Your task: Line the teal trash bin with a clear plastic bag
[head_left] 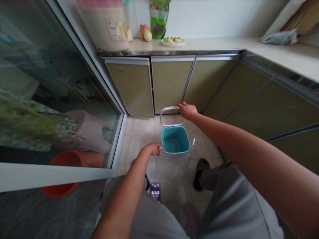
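A plate [173,44] and green bag [159,21] are set on the counter [211,43]; an orange tub [65,158] is seen through glass [82,86].

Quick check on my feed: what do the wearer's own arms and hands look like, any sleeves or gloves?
The left arm and right arm show no sleeves in view. The left hand and right hand are ungloved, with no watch or bracelet visible at either wrist. Lower down, grey trousers are worn.
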A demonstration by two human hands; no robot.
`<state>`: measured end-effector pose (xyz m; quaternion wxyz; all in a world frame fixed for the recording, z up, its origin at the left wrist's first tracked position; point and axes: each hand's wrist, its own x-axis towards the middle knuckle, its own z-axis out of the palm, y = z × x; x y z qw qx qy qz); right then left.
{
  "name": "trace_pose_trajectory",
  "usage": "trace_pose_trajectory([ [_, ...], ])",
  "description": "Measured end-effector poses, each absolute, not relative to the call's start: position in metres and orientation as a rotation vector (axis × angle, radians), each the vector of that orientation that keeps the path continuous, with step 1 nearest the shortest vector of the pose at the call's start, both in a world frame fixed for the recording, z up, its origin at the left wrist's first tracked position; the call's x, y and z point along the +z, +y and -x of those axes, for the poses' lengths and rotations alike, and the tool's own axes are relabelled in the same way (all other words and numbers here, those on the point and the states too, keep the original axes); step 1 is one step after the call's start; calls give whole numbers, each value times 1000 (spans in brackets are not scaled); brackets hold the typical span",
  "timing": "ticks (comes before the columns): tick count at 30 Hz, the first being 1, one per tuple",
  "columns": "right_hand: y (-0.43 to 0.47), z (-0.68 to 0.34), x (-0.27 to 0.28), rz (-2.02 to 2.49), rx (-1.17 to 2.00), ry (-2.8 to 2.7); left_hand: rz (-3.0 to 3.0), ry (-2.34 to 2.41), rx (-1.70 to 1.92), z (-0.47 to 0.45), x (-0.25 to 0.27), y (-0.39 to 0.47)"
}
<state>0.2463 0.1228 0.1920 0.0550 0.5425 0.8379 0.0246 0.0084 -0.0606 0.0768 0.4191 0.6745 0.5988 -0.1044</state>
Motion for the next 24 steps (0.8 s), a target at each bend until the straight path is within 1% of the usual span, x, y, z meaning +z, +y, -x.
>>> trace_pose_trajectory([
  [10,129,-262,190,-1825,-46,2557,-1717,1514,-326,-13,78,-60],
  [14,126,-274,178,-1950,-121,2590,-1738,1484,-327,-13,78,-60],
  [18,106,-299,146,-2242,-316,2528,-1718,1425,-276,-9,72,-61],
  [22,71,-331,97,-2535,-524,2130,-1593,1429,-221,-7,64,-60],
  [24,55,-346,71,-2554,-640,1935,-1591,1474,-147,-8,61,-59],
])
